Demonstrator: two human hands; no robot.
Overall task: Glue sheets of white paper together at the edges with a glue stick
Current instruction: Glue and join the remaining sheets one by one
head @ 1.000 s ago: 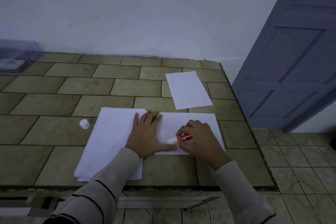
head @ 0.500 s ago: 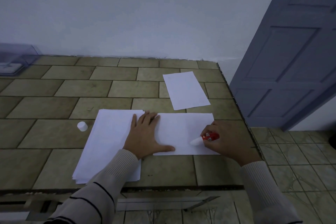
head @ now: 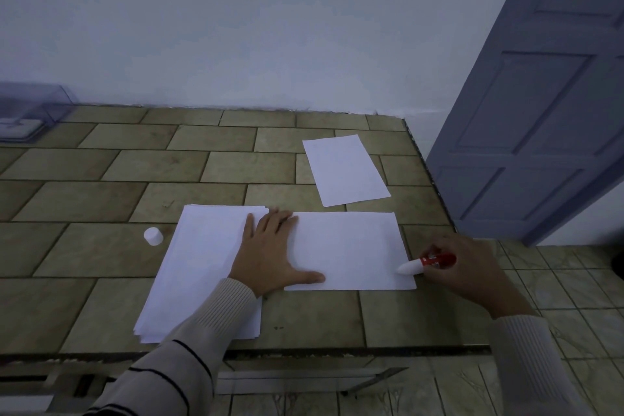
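While the left hand [head: 270,253] lies flat on the white sheet [head: 351,250], the right hand [head: 462,267] grips the glue stick [head: 426,263], its tip touching the sheet's edge nearest that hand

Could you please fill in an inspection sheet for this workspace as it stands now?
Surface: tiled tabletop.
Job's things: front sheet; paper stack left of it; single sheet behind; glue stick uncapped, tip at front sheet's right edge; cap left of stack.
Clutter: clear box at far left.
Grippers: left hand flat across stack and front sheet; right hand grips glue stick.
Cables: nothing seen.
Surroundings: white wall, door at right, tiled floor.
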